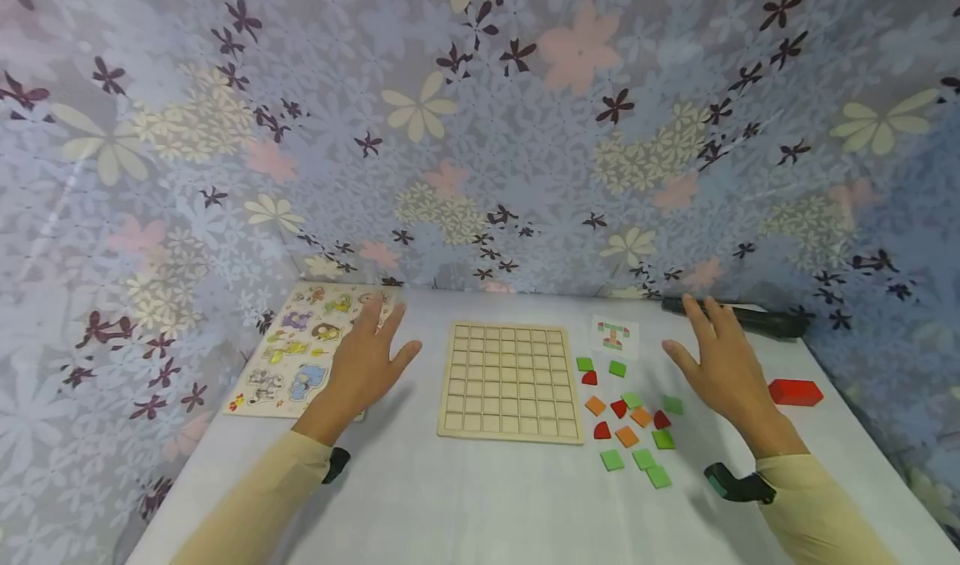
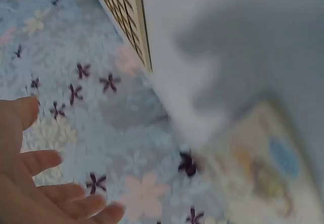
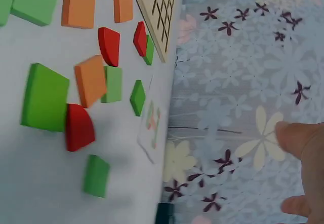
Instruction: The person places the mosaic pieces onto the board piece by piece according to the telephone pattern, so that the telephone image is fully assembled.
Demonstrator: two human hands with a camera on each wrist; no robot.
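My left hand (image 1: 365, 363) hovers with spread fingers over the right part of a wooden animal puzzle board (image 1: 258, 344), holding nothing. In the left wrist view that hand (image 2: 45, 173) shows loosely extended fingers. On the other side my right hand (image 1: 720, 373) is raised above the table, fingers apart, nothing in it. Between the hands lies a square wooden grid board (image 1: 510, 382). Right of it are scattered flat pieces: green squares (image 1: 612, 460), orange squares (image 1: 627, 437) and red quarter-rounds (image 1: 602, 431). A small pattern card (image 1: 615, 336) lies behind them.
A red block (image 1: 795, 392) sits near the table's right edge. At the back right lies a long black object (image 1: 772, 322), partly behind the right hand. A flowered cloth (image 1: 480, 132) hangs behind the white table (image 1: 480, 498).
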